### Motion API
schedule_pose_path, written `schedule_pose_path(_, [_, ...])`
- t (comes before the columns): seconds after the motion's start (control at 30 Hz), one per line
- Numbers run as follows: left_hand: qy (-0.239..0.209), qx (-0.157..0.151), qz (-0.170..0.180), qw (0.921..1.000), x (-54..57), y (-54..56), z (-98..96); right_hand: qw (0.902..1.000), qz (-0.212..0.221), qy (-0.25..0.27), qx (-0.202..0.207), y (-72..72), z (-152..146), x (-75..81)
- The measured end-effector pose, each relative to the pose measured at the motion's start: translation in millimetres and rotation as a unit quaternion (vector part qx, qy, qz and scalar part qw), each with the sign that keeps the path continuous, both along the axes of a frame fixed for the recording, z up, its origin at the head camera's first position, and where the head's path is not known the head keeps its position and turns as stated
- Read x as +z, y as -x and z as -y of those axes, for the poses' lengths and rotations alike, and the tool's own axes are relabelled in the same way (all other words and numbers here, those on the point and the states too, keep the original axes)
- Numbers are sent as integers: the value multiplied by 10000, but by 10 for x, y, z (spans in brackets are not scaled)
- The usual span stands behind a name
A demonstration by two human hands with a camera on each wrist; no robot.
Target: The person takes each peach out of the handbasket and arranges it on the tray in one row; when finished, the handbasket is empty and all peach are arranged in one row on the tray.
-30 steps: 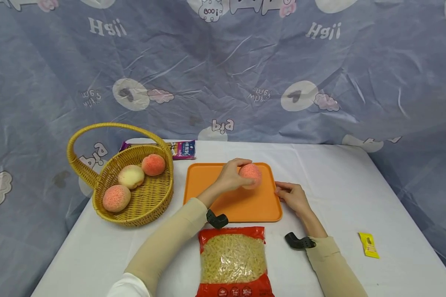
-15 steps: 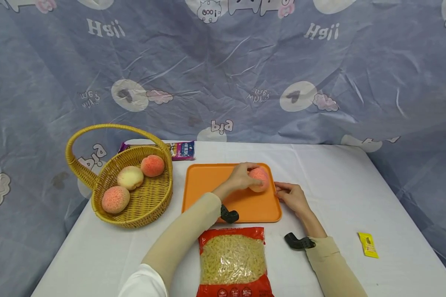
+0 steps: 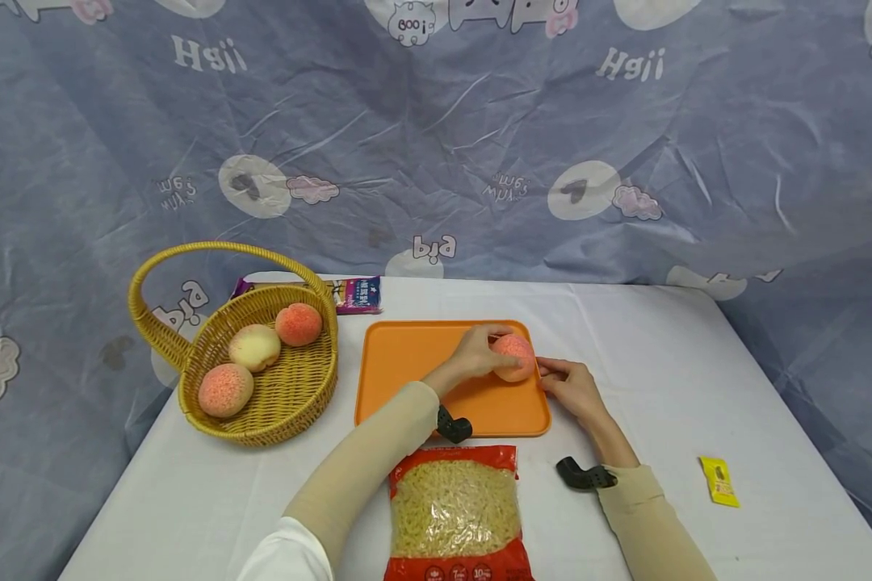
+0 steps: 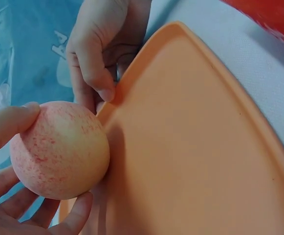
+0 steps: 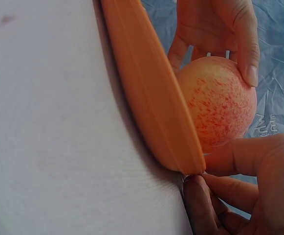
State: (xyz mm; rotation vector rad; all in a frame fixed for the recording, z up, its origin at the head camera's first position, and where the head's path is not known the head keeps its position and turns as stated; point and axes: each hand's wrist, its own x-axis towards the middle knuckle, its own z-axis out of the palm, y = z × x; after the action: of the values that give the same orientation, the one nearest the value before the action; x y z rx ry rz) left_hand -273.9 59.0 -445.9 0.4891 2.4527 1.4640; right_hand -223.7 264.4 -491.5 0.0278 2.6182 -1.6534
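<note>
My left hand (image 3: 483, 353) grips a pink-speckled peach (image 3: 517, 356) (image 4: 58, 149) low over the right part of the orange tray (image 3: 414, 367). Thumb and fingers curl round the fruit, which sits close to the tray's right rim (image 5: 151, 103). I cannot tell whether the peach (image 5: 217, 103) touches the tray floor. My right hand (image 3: 561, 378) is at that same rim, thumb above and a finger below, pinching the edge (image 4: 113, 93). The two hands are only a few centimetres apart.
A wicker basket (image 3: 276, 407) with a tall handle stands left of the tray and holds three peaches (image 3: 225, 389). A red bag of pasta (image 3: 454, 508) lies at the near edge. A purple packet (image 3: 359, 292) lies behind the basket, a yellow sachet (image 3: 719, 480) far right.
My left hand has carried the peach rightward across the tray, closer to the right rim and the right hand. The right hand has stayed at the rim.
</note>
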Motion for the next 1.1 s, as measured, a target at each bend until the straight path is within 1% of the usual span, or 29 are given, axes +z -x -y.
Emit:
schedule_pose_path(0.2, [-208,-12,82,9997,-23,-5,-7,10000,-39,18,-15,-8,0,3])
schedule_pose_path(0.37, [-165,-67,62,9998,-52,-15,-11,10000,-51,-44,5,-1,1,-7])
schedule_pose_path(0.57, [-254,-187,159,9994,-57,-28,11,9998,-24,-174,-14,7,2,-13])
schedule_pose_path(0.67, [-279,-222,247,9991,-38,-35,44,9997,-25,-246,-14,7,3,-12])
schedule_pose_path(0.8, [-360,-200,348,9985,-19,-32,99,9998,30,-208,-12,16,-1,-15])
schedule_pose_path(0.97, [-433,-200,265,9985,11,-49,233,9999,77,-119,-19,11,7,-5])
schedule_pose_path(1.03, [-439,-193,183,9987,48,-75,307,9999,52,-101,-28,1,11,2])
schedule_pose_path(1.1, [-405,-188,64,9990,108,-115,389,9999,31,-101,-39,2,4,0])
